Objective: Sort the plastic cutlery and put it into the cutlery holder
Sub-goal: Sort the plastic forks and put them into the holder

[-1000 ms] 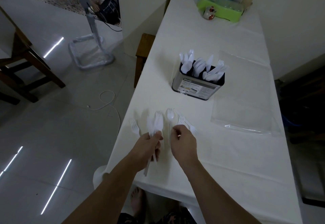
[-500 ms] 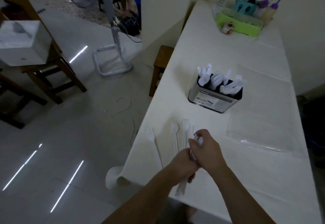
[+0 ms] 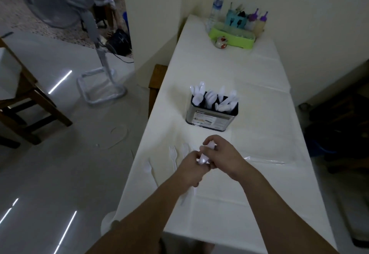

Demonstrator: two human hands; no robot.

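Note:
A metal cutlery holder (image 3: pixel 209 121) stands mid-table, packed with upright white plastic spoons, forks and knives. In front of it my left hand (image 3: pixel 191 169) and my right hand (image 3: pixel 221 156) meet above the cloth, both gripping a small bundle of white cutlery (image 3: pixel 203 159); its handles stick out below my left hand. Three white forks lie loose on the table to the left: one (image 3: pixel 148 169) near the edge, one (image 3: pixel 173 155) and one (image 3: pixel 185 149) partly hidden by my left hand.
The long table (image 3: pixel 259 94) has a white cloth; a clear plastic sheet (image 3: pixel 265 161) lies right of my hands. A green tray (image 3: pixel 232 38) with bottles stands at the far end. A standing fan (image 3: pixel 99 54) and wooden furniture are on the floor left.
My hands came together from apart; my right hand has closed over the cutlery held in my left, and the bundle is lifted slightly. The view has tilted up and shifted.

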